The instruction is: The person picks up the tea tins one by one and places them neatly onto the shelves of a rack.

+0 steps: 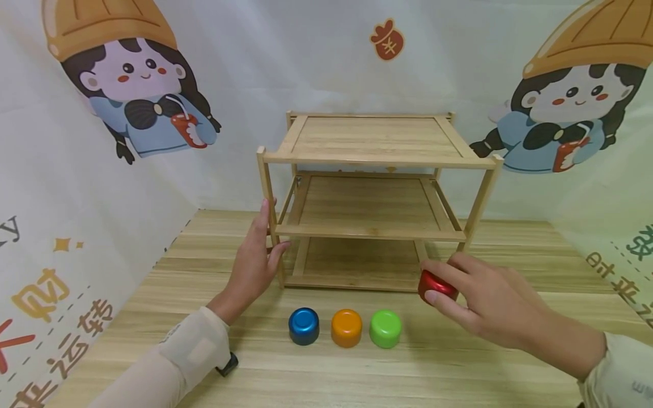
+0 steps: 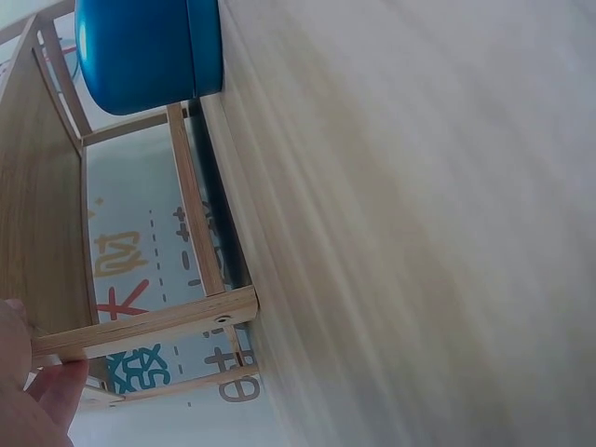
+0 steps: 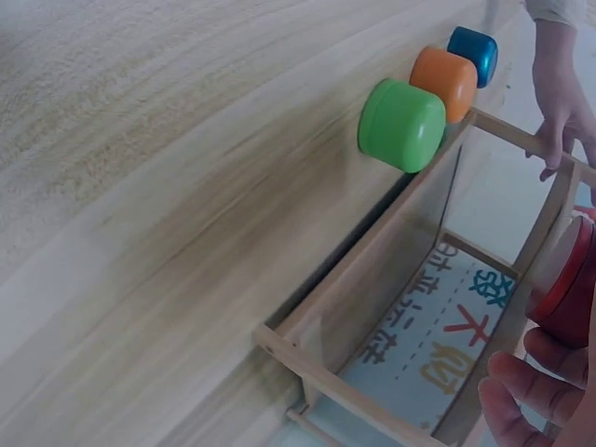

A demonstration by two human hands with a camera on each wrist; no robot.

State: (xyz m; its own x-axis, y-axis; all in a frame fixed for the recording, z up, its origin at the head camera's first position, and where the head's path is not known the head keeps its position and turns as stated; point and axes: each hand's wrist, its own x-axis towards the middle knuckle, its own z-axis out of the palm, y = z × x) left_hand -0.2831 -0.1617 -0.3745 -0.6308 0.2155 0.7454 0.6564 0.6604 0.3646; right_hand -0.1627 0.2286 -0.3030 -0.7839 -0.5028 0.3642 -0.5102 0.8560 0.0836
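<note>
The right hand [image 1: 502, 300] pinches the red cylinder [image 1: 441, 283] before the rack's [image 1: 374, 233] near right corner; the left hand [image 1: 251, 263] grips its near left post [image 1: 266, 178]. Nearer stand blue [image 1: 304, 326], orange [image 1: 346, 327] and green cylinders [image 1: 385, 328]. Carrying red seems in hand; moving it calls for clearing the shelf edges.

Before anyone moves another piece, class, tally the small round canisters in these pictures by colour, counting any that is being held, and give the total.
Blue canister: 1
Orange canister: 1
Green canister: 1
Red canister: 1
Total: 4
</note>
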